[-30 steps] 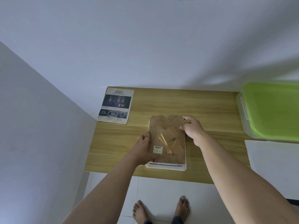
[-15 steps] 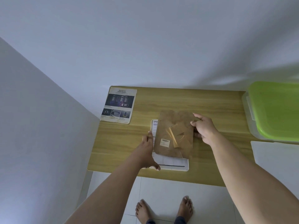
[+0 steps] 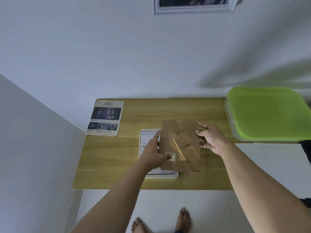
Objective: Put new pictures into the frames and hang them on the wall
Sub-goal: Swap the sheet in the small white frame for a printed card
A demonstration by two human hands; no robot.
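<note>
Over the wooden table (image 3: pixel 114 158), right fingers (image 3: pixel 202 126) pinch the brown backing board (image 3: pixel 180 137).

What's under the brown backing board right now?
A white frame holding a SPECIFICATION sheet; only its left strip and bottom edge show. The rest is covered by the brown backing board, which the right hand holds, and by the left hand pressing the sheet.

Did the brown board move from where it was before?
Yes. The brown board slid right, toward the green-lidded box, uncovering the left part of the white frame lying on the table.
</note>
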